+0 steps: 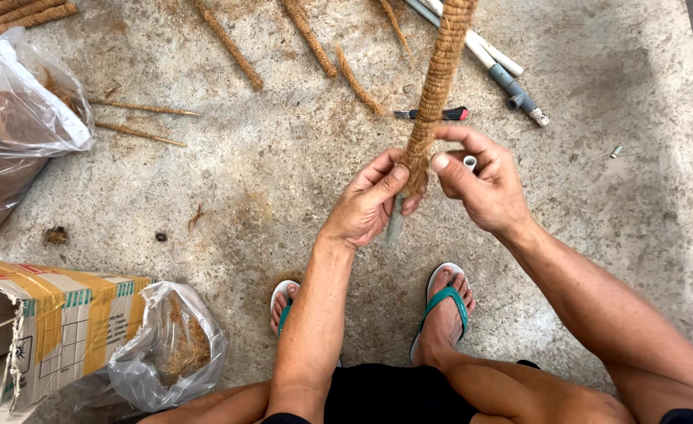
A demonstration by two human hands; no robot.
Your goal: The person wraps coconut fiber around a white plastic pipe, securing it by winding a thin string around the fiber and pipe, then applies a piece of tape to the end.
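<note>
Coir-wrapped pole [434, 86], centre to top of frame, is gripped at its lower end by both hands: left hand [370, 200] closed around it, right hand [484, 184] pinching it with thumb and forefinger. Utility knife [433, 114] lies behind on concrete floor [283, 173]; bag of coir fibre [170, 345] at lower left.

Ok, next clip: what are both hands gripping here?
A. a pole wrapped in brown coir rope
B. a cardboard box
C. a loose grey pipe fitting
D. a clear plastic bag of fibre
A: the left hand and right hand pinch the lower end of the coir-wrapped pole, held upright over the concrete floor.
</note>
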